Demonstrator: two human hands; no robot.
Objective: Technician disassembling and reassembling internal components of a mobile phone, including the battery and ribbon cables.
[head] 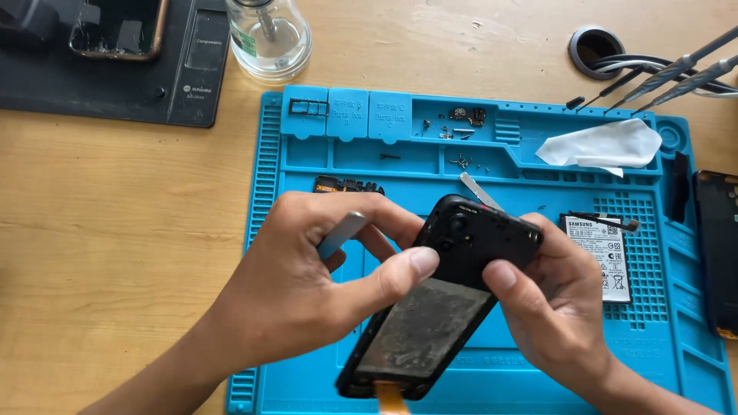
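A black opened phone frame (442, 307) with a grey adhesive patch is tilted above the blue repair mat (307, 165). My left hand (307, 284) presses its thumb on the frame's left edge and holds a thin flat metal pry tool (342, 233) between its fingers. My right hand (553, 300) grips the frame's right edge and upper corner. An orange flex cable (392, 398) hangs from the frame's lower end. A second metal blade (478, 190) shows behind the frame's top.
A phone battery (603, 257) lies on the mat at right, a white wipe (603, 144) and small screws (461, 161) in the mat's trays. A glass liquid dispenser (269, 38), a black pad with a phone (115, 31), tool probes (676, 77) and a black panel (719, 253) surround the mat.
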